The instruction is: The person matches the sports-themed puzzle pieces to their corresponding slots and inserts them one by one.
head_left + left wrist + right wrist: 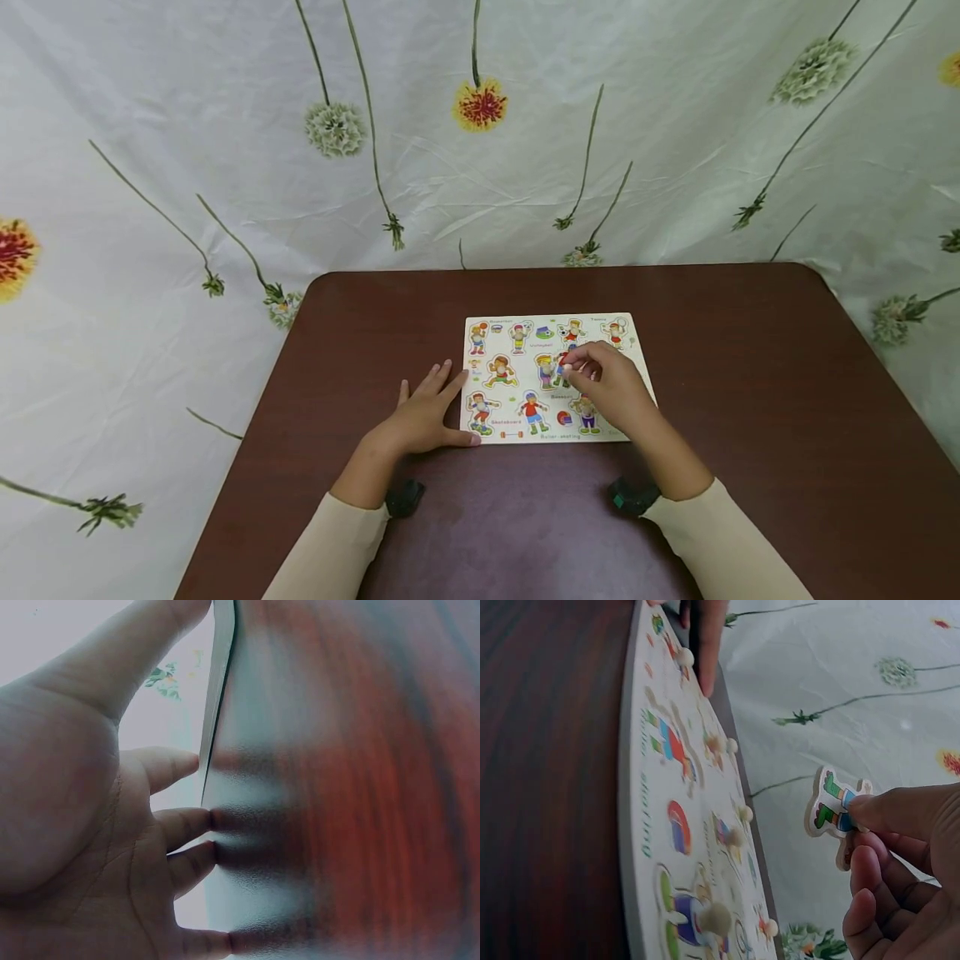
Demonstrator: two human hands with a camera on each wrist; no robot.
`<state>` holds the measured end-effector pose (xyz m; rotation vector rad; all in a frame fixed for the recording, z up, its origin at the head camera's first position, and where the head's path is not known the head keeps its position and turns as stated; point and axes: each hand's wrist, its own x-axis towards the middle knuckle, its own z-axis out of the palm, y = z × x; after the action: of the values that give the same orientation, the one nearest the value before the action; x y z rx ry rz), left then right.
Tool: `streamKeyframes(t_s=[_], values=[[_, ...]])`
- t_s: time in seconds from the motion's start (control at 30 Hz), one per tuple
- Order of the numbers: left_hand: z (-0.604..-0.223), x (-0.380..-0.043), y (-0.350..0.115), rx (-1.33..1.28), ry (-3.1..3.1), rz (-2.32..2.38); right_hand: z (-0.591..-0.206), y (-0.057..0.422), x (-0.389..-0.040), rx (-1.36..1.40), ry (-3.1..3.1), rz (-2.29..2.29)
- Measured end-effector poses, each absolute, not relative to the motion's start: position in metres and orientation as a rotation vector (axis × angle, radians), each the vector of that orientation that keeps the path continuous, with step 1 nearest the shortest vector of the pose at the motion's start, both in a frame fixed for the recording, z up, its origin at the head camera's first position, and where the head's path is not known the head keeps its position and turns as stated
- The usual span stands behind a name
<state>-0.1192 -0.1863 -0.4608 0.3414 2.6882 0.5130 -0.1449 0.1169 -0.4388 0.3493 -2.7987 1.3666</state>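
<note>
A white wooden peg puzzle board [528, 368] with printed sports figures lies on the table. My right hand [611, 387] is above the board's right half. Between its thumb and fingers it pinches a puzzle piece [834, 804], a small figure with blue shorts and green skates, held clear of the board in the right wrist view. At the board's left edge my left hand [423, 421] rests with fingers spread, thumb at the near corner and fingertips touching the table. In the lower row, a recess [673, 746] shows a printed skating figure and no knob.
Other figure pieces with round wooden knobs [714, 920] sit in the board. The dark brown table [750, 400] extends around it. A white cloth [525, 167] with printed flowers hangs behind. Small dark devices [405, 498] are at both wrists.
</note>
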Motion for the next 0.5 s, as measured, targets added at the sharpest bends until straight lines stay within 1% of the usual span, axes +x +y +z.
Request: streamKeyframes(t_s=[0.3, 0.5], values=[[-0.459, -0.118, -0.187, 0.348, 2.687, 0.523, -0.455, 0.096, -0.136, 0.539, -2.85, 1.366], [-0.457, -0.118, -0.186, 0.349, 2.674, 0.52, -0.463, 0.09, -0.135, 0.596, -2.865, 1.435]])
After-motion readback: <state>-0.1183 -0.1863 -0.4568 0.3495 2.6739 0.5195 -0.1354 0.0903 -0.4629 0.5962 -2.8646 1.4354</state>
